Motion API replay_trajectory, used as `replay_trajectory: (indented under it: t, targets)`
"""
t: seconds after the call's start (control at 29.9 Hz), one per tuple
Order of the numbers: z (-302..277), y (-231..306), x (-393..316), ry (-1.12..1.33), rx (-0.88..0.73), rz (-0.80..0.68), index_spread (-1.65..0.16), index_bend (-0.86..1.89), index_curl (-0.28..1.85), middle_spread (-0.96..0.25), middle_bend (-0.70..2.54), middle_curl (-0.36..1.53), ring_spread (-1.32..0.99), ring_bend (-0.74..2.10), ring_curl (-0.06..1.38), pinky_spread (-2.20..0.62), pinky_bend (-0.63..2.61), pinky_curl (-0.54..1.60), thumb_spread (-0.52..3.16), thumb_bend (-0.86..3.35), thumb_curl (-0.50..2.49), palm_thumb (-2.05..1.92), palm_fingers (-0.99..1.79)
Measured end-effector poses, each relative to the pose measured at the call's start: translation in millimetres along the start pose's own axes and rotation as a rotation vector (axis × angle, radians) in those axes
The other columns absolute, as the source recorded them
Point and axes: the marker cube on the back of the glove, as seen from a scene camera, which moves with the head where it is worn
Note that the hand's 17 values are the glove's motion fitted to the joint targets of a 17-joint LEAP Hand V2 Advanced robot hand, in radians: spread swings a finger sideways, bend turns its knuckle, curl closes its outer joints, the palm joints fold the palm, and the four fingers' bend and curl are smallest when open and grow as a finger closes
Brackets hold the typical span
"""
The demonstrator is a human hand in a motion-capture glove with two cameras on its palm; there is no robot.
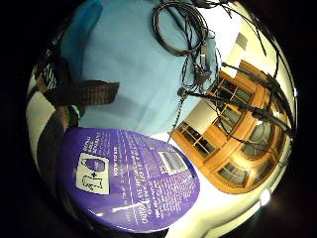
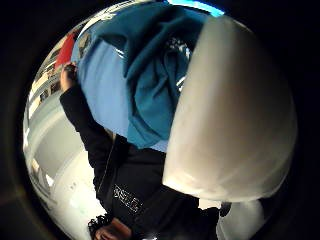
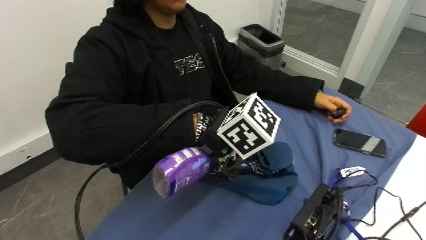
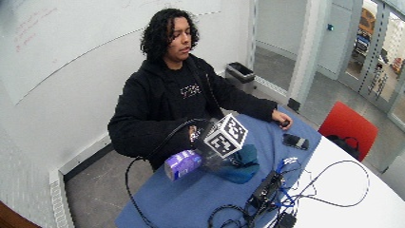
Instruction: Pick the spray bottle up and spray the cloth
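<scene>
Fingers of the gloved right hand (image 3: 214, 145) wrapped round purple spray bottle (image 3: 178, 170), tipped sideways toward teal cloth (image 3: 266, 172) on blue counter (image 3: 200, 215), seemingly for spraying.

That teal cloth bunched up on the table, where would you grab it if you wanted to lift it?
Probably at the raised fold on top of the teal cloth, coming down from above with the fingers. It sits crumpled in a mound on the blue table cover, so its top ridge offers something to pinch. The side nearest the spray bottle is crowded by the gloved right hand.
</scene>
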Motion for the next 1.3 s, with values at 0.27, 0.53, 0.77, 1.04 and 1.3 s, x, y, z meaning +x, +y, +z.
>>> replay_trajectory:
  t: [0.27,0.53,0.77,1.04,1.3]
  targets:
    - [20,-4,-4,0.042,-0.051,-0.010,-0.26,0.19,0.59,-0.15,0.58,0.55,-0.20,0.56,0.48,-0.26,0.43,0.42,0.27,-0.03,0.75,1.02,1.30]
    - [-11,-10,-21,-0.037,0.040,-0.033,-0.26,0.19,0.59,-0.15,0.58,0.55,-0.20,0.56,0.48,-0.26,0.43,0.42,0.28,-0.03,0.75,1.02,1.29]
    - [-65,10,-56,-0.205,0.254,-0.213,-0.26,0.19,0.59,-0.15,0.57,0.55,-0.20,0.56,0.48,-0.26,0.43,0.42,0.28,-0.03,0.75,1.02,1.29]
    - [-128,7,-122,-0.629,0.494,-0.521,-0.26,0.19,0.59,-0.15,0.57,0.55,-0.20,0.56,0.48,-0.26,0.43,0.42,0.28,-0.03,0.76,1.03,1.30]
    - [-144,-31,-205,-0.998,0.793,-0.784,-0.26,0.20,0.60,-0.15,0.57,0.55,-0.20,0.56,0.48,-0.25,0.43,0.42,0.27,-0.03,0.76,1.02,1.31]
